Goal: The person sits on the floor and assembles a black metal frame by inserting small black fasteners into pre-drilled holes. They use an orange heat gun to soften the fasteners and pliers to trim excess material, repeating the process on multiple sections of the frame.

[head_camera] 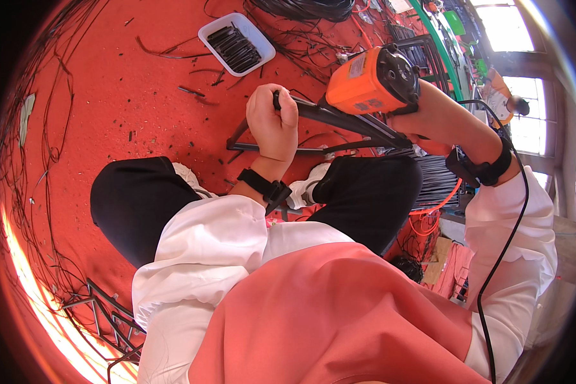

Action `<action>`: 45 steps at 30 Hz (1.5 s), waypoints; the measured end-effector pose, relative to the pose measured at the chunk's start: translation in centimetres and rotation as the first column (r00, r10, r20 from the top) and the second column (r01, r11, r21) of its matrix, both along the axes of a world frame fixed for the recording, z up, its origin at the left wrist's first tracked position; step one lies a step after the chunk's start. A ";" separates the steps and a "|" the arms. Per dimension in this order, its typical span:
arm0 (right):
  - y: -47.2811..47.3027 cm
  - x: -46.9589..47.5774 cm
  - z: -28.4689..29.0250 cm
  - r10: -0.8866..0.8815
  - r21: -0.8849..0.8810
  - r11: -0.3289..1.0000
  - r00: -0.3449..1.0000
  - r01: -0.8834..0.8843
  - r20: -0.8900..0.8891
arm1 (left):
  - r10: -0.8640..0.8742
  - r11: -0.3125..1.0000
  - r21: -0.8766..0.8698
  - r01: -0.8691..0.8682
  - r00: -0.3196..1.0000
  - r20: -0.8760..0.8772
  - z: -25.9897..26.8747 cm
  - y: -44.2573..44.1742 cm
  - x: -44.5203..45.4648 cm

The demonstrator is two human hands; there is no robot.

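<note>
My left hand (271,122) is closed around the end of a black bar on a dark frame (350,124), in front of my knees. In my right hand (410,122) is an orange and black pneumatic stapler or nailer (357,86), gripped below its head. The tool's lower end rests against or just over the frame's upper bars; its exact contact point is hidden. Part of the frame's right side is covered by the tool and my right hand. The frame's lower bar runs close above the red floor (125,110), beyond my white shoes.
A white plastic tub (267,52) holds several short black strips (233,48). Black cord coils (302,7) and loose strands lie beyond it. Right are stacked black rods (437,177), an orange hose (432,211) and a green-edged table (437,43). Another person (501,98) is behind. Dark frames (113,321) stand lower left.
</note>
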State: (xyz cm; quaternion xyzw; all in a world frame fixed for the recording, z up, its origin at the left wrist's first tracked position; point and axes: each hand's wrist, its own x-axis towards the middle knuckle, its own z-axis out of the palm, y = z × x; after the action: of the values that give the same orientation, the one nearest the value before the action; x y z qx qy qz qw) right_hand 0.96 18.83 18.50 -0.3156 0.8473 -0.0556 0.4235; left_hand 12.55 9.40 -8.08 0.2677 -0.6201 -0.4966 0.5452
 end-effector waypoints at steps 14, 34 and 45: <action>0.2 0.4 0.1 0.003 0.019 1.000 0.999 -0.002 -0.055 | -0.002 1.000 -0.005 0.002 1.000 -0.018 -0.1 0.0 0.0; 0.3 1.1 0.2 0.032 -0.035 0.999 0.999 -0.033 -0.030 | -0.043 0.994 0.105 0.044 0.999 -0.008 0.3 0.2 0.0; 2.6 1.2 -1.7 0.213 -0.246 0.939 0.969 -0.238 -0.124 | -0.035 0.996 0.077 0.036 0.999 -0.002 0.2 0.1 -0.1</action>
State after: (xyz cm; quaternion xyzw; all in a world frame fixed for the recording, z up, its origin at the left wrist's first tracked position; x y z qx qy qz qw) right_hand 2.18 21.38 16.76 -0.4657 0.8101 -0.1017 0.3412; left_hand 12.42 9.52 -7.89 0.2771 -0.6048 -0.5299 0.5259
